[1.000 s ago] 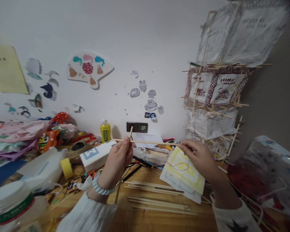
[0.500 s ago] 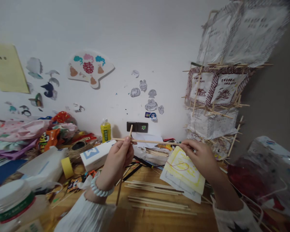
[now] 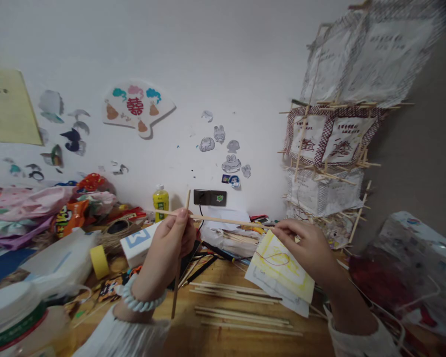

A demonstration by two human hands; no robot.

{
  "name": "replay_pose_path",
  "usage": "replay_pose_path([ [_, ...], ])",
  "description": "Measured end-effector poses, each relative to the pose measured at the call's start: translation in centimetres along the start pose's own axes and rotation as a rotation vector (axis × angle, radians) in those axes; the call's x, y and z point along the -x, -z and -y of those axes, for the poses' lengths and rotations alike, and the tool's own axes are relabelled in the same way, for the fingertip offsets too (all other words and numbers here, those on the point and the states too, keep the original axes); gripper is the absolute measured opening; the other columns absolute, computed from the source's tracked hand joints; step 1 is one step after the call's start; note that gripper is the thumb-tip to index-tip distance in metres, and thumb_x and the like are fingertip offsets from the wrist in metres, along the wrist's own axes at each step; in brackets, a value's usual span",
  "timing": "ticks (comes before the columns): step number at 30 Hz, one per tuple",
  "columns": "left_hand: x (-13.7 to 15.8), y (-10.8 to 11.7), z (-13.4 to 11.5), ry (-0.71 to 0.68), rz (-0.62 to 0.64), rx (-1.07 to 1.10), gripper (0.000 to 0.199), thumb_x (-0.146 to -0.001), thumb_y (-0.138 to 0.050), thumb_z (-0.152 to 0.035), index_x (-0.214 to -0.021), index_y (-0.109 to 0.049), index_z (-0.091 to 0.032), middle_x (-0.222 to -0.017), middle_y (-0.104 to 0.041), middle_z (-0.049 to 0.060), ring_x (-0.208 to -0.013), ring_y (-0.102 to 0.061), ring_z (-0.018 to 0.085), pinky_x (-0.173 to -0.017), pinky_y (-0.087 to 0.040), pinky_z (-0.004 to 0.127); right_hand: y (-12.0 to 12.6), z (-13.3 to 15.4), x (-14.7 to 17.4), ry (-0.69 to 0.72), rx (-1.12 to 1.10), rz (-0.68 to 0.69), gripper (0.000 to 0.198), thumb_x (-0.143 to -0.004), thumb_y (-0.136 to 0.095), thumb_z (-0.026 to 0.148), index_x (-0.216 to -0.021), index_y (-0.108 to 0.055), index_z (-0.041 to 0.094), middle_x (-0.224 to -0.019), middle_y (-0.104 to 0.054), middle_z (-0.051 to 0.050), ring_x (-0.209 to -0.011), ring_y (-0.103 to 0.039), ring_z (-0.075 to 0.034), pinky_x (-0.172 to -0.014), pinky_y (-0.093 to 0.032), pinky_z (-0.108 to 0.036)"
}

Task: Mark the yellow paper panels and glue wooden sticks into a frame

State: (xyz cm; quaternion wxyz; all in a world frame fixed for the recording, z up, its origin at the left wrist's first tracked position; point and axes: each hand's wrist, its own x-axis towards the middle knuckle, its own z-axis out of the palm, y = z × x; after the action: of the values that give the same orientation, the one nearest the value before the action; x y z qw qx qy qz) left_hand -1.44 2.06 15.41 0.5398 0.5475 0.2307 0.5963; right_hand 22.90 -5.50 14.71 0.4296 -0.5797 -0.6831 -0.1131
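Observation:
My left hand (image 3: 174,233) is closed around two thin wooden sticks that cross at its fingertips. One wooden stick (image 3: 223,219) runs nearly level toward the right; the other, an upright stick (image 3: 176,290), passes down through the palm, its top poking above the thumb. At the far end of the level stick, my right hand (image 3: 301,243) pinches with thumb and fingers. Beneath that hand lies a yellow-printed paper sheet (image 3: 282,267), with a dark red thread (image 3: 273,263) looping in front of it. Several loose sticks (image 3: 241,317) lie on the wooden table (image 3: 193,342) below.
A tiered paper-and-stick lantern (image 3: 330,134) rises at the right. To the left are a white box (image 3: 136,245), yellow tape roll (image 3: 99,261), twine coil (image 3: 115,233) and large jar (image 3: 15,317). A yellow-green bottle (image 3: 160,199) stands by the wall; plastic bags (image 3: 405,267) sit far right.
My left hand has shifted left and slightly toward me with the crossed sticks. The level stick now slopes down more to the right, while my right hand stays almost in place.

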Motion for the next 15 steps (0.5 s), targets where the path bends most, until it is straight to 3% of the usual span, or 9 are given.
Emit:
replay_pose_path([
  [7, -0.4, 1.5, -1.8, -0.152, -0.168, 0.056, 0.04, -0.076, -0.065, -0.046, -0.059, -0.044, -0.017, -0.042, -0.029, -0.01, -0.035, -0.024, 0.002, -0.033, -0.019, 0.013, -0.6, -0.3, -0.1, -0.002, 0.001, 0.06, 0.026, -0.088, -0.048, 0.034, -0.074, -0.065, 0.019, -0.07, -0.067, -0.002, -0.065, -0.06, -0.017, -0.061, -0.04, -0.026],
  [15, -0.2, 2.8, -3.6, -0.319, -0.261, 0.003, 0.031, -0.081, -0.061, -0.039, -0.064, -0.048, -0.017, -0.041, -0.034, -0.009, -0.036, -0.028, 0.004, -0.035, -0.019, 0.016, -2.3, -0.1, 0.0, 0.012, 0.125, 0.445, 0.021, -0.085, -0.05, 0.026, -0.072, -0.066, 0.021, -0.072, -0.067, -0.001, -0.067, -0.059, -0.017, -0.058, -0.035, -0.024],
])
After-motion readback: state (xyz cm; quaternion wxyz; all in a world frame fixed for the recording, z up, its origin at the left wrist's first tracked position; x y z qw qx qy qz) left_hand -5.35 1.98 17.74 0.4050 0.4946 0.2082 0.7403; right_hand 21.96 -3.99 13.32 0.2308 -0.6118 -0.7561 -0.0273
